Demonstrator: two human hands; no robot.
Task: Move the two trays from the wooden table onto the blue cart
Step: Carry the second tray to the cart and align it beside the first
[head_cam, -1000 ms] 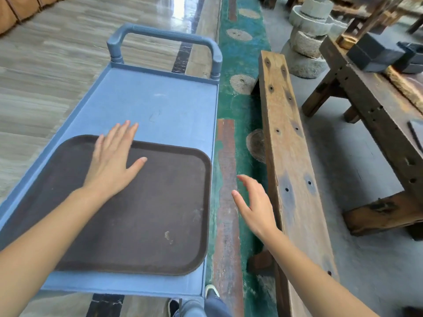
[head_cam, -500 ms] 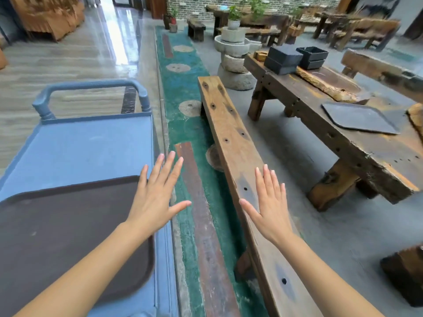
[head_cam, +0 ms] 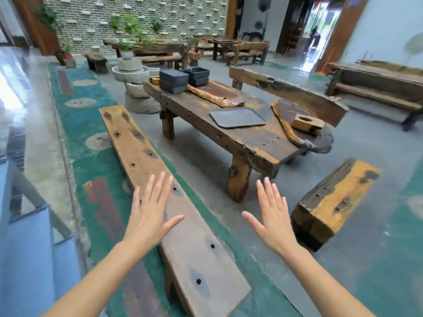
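Observation:
A dark flat tray (head_cam: 237, 117) lies on the rough wooden table (head_cam: 231, 143), near its middle and well ahead of me. Both my hands are raised, palms down, fingers spread, holding nothing. My left hand (head_cam: 151, 213) hovers over a long wooden bench (head_cam: 160, 186). My right hand (head_cam: 272, 218) hovers over the grey floor between the bench and the table. The blue cart (head_cam: 25, 255) shows only as a blurred edge at the far left; the tray on it is out of view.
Dark stacked boxes (head_cam: 174, 81) and a carved wooden slab (head_cam: 217, 94) sit at the table's far end. A round slab with a wooden block (head_cam: 304, 122) lies on its right end. A short bench (head_cam: 332, 200) stands to the right. A stone mill (head_cam: 135, 88) is beyond.
My view has swung right, from the cart with its brown tray toward the wooden table. Both hands left the cart area and now hover open over the bench and floor.

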